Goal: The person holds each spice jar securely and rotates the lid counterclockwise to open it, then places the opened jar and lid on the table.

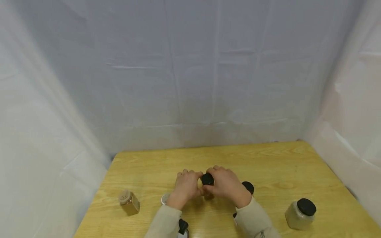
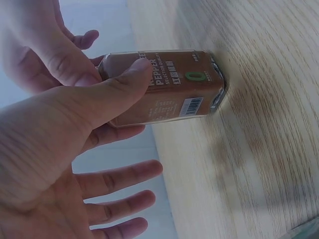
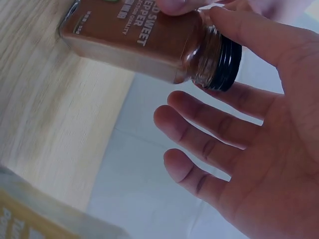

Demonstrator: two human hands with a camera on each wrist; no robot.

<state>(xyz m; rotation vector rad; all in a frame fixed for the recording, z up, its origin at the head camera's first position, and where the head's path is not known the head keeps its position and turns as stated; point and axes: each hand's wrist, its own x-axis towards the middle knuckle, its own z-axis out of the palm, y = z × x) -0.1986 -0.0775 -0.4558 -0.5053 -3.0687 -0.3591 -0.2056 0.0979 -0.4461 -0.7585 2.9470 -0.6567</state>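
A glass spice jar of brown-red powder (image 2: 172,107), its label reading sweet pepper, stands on the wooden table between both hands. My left hand (image 1: 186,185) pinches the jar's body, with the thumb (image 2: 119,92) across the label and the index finger behind. In the left wrist view its other fingers are spread away from the glass. On the jar's black cap (image 3: 229,62), my right hand (image 1: 227,185) grips with thumb and index finger at the neck end. Its remaining fingers (image 3: 204,134) extend loosely below, apart from the jar.
To the left stands a shaker jar (image 1: 130,204) with a perforated beige lid. A white lid (image 1: 164,199) shows beside the left wrist, and a black lid (image 1: 248,187) behind the right. A wider black-lidded jar (image 1: 299,216) sits far right. White sheeting (image 1: 193,82) surrounds the table (image 1: 253,158).
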